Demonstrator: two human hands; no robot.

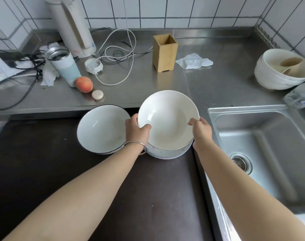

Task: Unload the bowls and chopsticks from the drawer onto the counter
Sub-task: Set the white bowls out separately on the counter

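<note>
I hold a cream-white shallow bowl (168,119) by its rim, my left hand (137,131) on its left edge and my right hand (201,130) on its right edge. It is tilted up over another white bowl (165,153) that lies beneath it in the dark drawer (44,171). A white bowl with a thin dark rim (101,129) sits to the left in the drawer. No chopsticks are visible. An empty bamboo holder (164,53) stands on the steel counter (217,84).
A peach (84,84), a small round soap-like object (97,94), an open flask (63,66), its lid (93,65), cables (117,54) and a white kettle (73,26) crowd the counter's left. A tissue (193,61) lies centre-right. Stacked bowls (282,70) sit far right, above the sink (261,145).
</note>
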